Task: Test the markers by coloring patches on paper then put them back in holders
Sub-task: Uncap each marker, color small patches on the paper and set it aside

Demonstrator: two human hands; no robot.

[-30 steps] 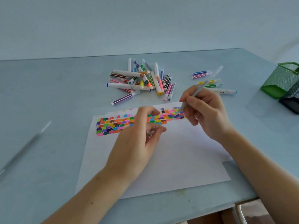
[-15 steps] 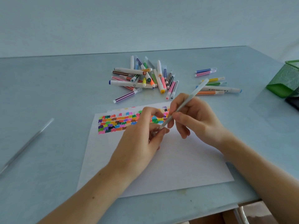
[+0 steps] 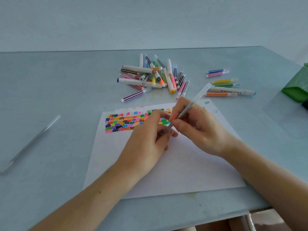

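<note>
Both hands have drawn together over the paper point(image 3: 166, 165) since a second ago: the right hand point(image 3: 198, 129) has brought its pen point(image 3: 188, 108) down and back from the strip of coloured patches point(image 3: 126, 122), and the tip now points into the left hand point(image 3: 150, 139), which has hardly shifted. The right hand holds the pale, slim pen between thumb and fingers, barrel slanting up and away toward the loose heap of markers point(image 3: 155, 76). The left hand's fingers are curled around something small at the pen's tip, most likely its cap, though the object is too hidden to name with certainty. My reading is that this pen has been tested and is being capped. The main risk is a miss: if the tip meets the cap's rim off-centre, it could smear ink on the left fingers or drop a stray mark on the clean sheet below. A cap pushed on only partway could fall off later in a holder and let the tip dry. The green mesh holder point(image 3: 298, 87) sits at the far right edge of the table point(image 3: 58, 80), well apart from the hands, so carrying the pen there means reaching past the smaller group of markers point(image 3: 225, 85), which a sleeve or wrist could scatter. Another slim pen point(image 3: 31, 144) lies alone at the far left.
</note>
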